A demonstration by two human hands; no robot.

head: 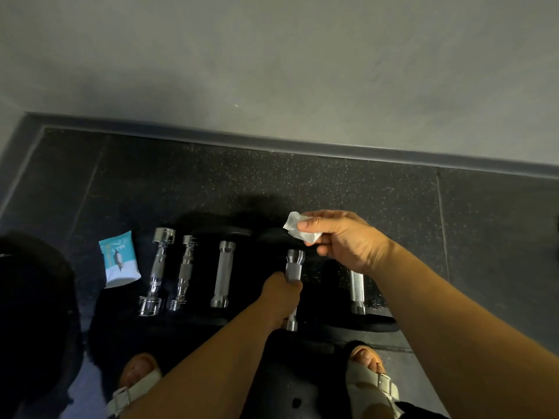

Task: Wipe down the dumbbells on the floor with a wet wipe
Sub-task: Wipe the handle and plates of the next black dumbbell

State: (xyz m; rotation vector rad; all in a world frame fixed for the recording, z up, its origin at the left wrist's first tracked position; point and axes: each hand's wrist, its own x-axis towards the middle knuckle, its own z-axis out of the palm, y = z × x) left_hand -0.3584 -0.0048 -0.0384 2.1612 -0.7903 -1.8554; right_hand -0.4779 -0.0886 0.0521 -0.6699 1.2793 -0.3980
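your left hand (281, 293) was closed around the chrome handle of the fourth dumbbell (294, 264), counted from the left, with the fingers wrapped over the lower half of the bar. the black heads of this dumbbell were hard to see against the dark speckled floor (332, 182), and i cannot tell if it rested on the floor or was lifted a little. your right hand (341, 240) was over the far end of the same dumbbell and pinched a crumpled white wet wipe (298, 228) between thumb and fingers. the wipe was apart from the chrome handle.

five dumbbells lay in one row, side by side, their handles pointing toward the grey wall (272, 55). the first chrome dumbbell (157, 270) and the second chrome dumbbell (184, 272) were small, fully shiny and just beside each other. the third dumbbell (223, 273) had a chrome handle and black heads. the fifth dumbbell (357, 287) was partly hidden under your right forearm.

near the first chrome dumbbell, on its left, lay a teal and white pack of wipes (119, 259). your feet, in a light left sandal (136, 388) and right sandal (375, 382), stood at the bottom edge of the view.
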